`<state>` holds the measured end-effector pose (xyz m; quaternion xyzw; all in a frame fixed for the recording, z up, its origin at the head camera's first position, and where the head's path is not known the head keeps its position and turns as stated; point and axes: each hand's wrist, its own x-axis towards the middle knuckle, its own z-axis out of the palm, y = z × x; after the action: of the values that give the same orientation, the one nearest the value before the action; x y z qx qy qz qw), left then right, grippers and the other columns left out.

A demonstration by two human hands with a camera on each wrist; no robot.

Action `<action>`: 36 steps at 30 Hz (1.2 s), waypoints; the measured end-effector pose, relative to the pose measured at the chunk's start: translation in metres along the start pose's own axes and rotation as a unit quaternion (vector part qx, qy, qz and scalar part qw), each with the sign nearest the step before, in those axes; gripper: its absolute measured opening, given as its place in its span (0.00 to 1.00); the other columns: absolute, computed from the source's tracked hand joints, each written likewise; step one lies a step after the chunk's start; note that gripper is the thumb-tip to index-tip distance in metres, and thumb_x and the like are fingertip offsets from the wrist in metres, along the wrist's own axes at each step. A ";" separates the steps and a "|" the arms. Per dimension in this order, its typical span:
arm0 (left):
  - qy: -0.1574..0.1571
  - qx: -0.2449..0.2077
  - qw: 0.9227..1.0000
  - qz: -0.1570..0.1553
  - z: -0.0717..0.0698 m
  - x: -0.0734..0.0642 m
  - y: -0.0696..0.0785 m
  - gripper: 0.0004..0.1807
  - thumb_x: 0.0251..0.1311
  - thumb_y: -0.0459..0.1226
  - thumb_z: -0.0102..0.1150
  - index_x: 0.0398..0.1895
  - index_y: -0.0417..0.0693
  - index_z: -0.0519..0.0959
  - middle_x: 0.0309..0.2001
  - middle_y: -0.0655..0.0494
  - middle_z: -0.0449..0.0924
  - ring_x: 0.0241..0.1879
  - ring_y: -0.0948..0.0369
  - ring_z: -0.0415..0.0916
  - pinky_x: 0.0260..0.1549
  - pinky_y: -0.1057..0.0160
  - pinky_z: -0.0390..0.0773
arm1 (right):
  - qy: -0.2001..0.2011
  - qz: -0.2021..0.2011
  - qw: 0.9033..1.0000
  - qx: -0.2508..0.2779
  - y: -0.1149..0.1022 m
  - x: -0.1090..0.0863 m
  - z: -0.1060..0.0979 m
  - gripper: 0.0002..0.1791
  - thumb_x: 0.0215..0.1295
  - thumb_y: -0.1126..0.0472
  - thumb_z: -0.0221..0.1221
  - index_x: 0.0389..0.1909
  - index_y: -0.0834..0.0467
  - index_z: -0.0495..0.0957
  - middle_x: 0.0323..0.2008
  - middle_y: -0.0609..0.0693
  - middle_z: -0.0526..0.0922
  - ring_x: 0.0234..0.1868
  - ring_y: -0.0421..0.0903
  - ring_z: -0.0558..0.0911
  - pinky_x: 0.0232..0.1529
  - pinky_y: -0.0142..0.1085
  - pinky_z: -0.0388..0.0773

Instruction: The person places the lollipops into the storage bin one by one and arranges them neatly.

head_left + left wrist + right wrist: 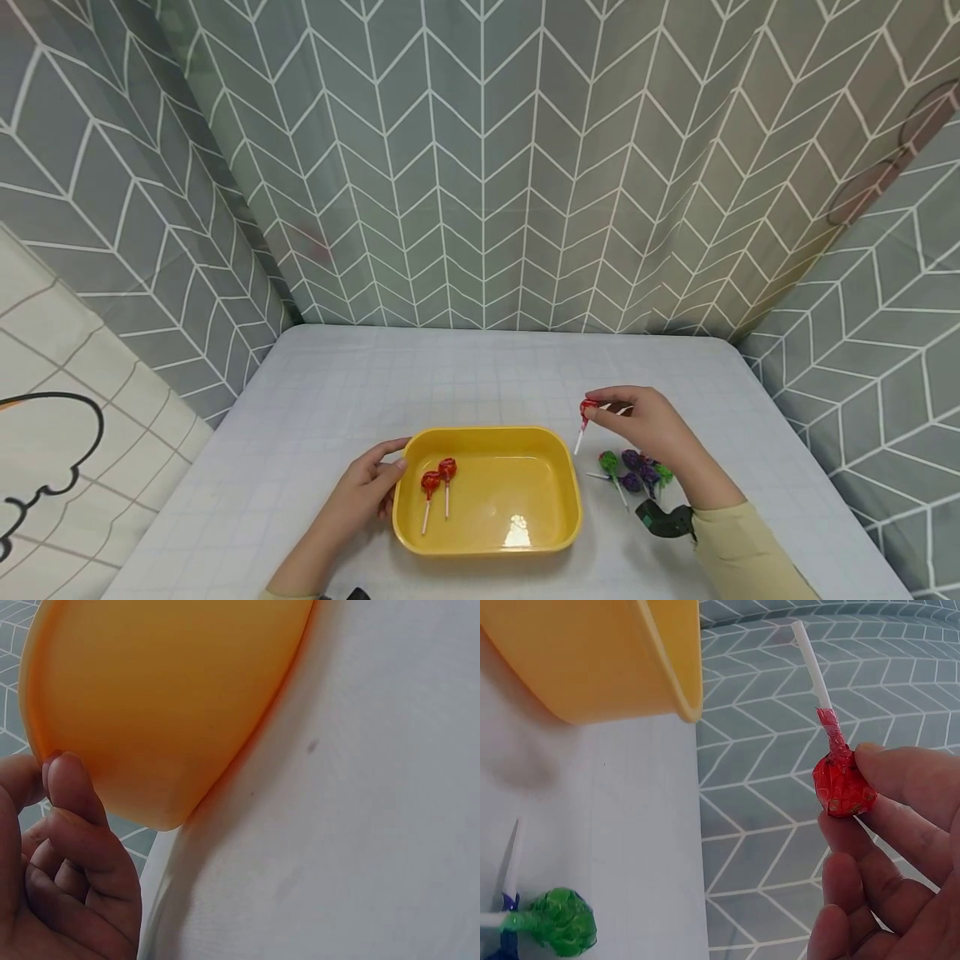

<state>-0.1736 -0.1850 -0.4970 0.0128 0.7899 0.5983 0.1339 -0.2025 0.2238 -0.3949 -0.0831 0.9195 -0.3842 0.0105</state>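
Note:
Between thumb and fingertips, my right hand (642,422) pinches a red-wrapped lollipop (844,787) by its candy head. In the head view its white stick points down, just beyond the right rim of the yellow tray (487,550). My left hand (365,486) grips the tray's left rim, with the thumb (73,784) against the edge. Two red lollipops (447,468) lie inside the tray at its left end, sticks toward me. Right of the tray, below my right hand, several green lollipops (608,461) and purple lollipops (632,482) lie in a loose pile.
A white table (300,392) carries everything. Patterned grey curtains (483,167) hang behind it and at the sides. A black device (664,520) is strapped at my right wrist, close to the lollipop pile.

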 end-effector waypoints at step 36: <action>-0.007 -0.009 1.000 0.013 -0.002 0.003 -0.006 0.23 0.59 0.54 0.51 0.57 0.64 0.65 0.23 0.45 0.77 0.14 0.55 0.69 0.13 0.59 0.73 | -0.040 -0.052 0.998 0.010 -0.033 0.016 0.026 0.12 0.51 0.42 0.62 0.36 0.40 0.81 0.33 0.34 0.80 0.35 0.40 0.76 0.34 0.36 0.75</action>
<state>-0.1763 -0.1876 -0.5031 0.0257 0.7831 0.6072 0.1315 -0.2115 0.1799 -0.3895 -0.1461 0.9088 -0.3899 0.0278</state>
